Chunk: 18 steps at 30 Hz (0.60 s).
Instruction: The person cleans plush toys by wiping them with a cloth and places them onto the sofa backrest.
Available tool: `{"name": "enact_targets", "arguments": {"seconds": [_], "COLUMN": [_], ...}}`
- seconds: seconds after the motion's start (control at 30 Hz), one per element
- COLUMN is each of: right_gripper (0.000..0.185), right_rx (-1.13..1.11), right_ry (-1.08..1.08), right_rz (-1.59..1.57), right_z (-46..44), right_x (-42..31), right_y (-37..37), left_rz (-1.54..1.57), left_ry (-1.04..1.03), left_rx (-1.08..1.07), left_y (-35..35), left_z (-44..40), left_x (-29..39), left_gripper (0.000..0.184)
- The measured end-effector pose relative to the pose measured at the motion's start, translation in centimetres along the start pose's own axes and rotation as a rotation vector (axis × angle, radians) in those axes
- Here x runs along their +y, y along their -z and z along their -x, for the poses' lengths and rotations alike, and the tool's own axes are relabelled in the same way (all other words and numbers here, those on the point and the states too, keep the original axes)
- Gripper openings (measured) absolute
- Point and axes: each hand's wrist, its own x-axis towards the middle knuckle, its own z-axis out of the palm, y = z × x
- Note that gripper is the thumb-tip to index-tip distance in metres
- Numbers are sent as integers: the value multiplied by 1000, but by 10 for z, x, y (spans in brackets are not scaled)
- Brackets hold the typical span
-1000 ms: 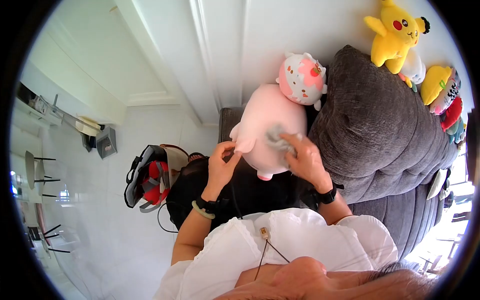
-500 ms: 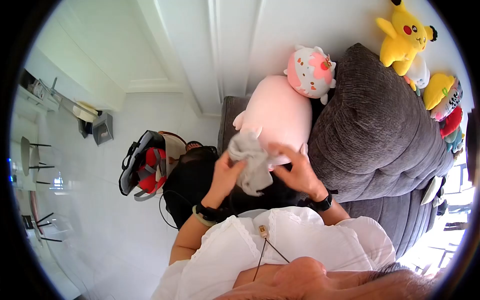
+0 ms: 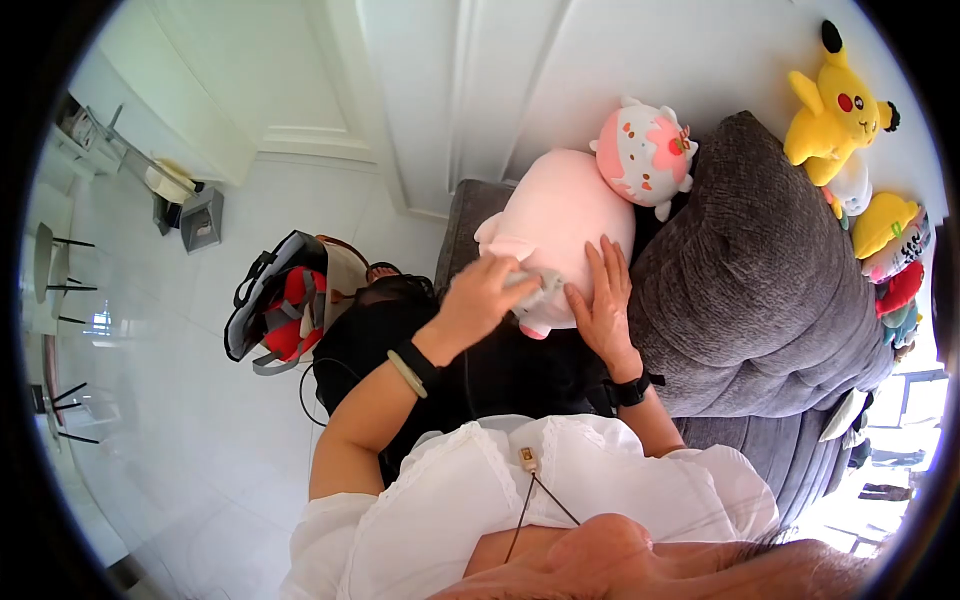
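A large pink plush pig [image 3: 565,205] lies over my lap and the sofa seat, its snout toward me. My left hand [image 3: 482,303] is closed on a grey cloth [image 3: 540,291], pressed against the pig's face near the snout; the hand is slightly blurred. Spread flat on the pig's right side is my right hand [image 3: 605,305], fingers apart, its thumb close to the cloth. A round white and pink plush toy [image 3: 645,152] touches the pig's far end.
A dark grey cushion [image 3: 750,270] stands at the right, with a yellow plush [image 3: 838,115] and several other toys behind it. On the floor at the left are a red and grey bag [image 3: 290,305] and a grey box [image 3: 202,220].
The cloth went from my right hand to my left, which has moved onto the pig's face. My right hand now lies flat on the pig's side. The view has shifted slightly.
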Motion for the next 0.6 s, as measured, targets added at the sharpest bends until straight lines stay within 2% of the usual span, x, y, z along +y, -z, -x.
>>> {"name": "enact_targets", "arguments": {"seconds": [0.17,0.27,0.3,0.4,0.53,0.57,0.6], "right_gripper": [66,66,66,66,65,65,64], "right_rx": [-5,-6,-8,-14,-6,0,-1], "right_ry": [6,4,4,4,-6,-14,-16], "right_rz": [16,14,14,11,8,7,4], "right_z": [-1,-1,-2,-1,-3,-4,-4], "right_x": [-1,-2,-2,-1,0,0,1], "right_y": [-4,-2,-2,-3,-3,-3,-3], "left_rz": [-150,-224,-166,88,575,596,627], "left_ry": [203,404,489,597,884,909,849], "left_rx": [76,-48,-128,-31,-119,-132,-97], "left_y": [8,-2,-10,-26,-26,-18,-15], "left_z": [-9,10,19,23,3,-4,-6], "left_x": [-57,-81,-86,-73,-46,-37,-34], "left_gripper": [39,41,38,34,36,37,35]}}
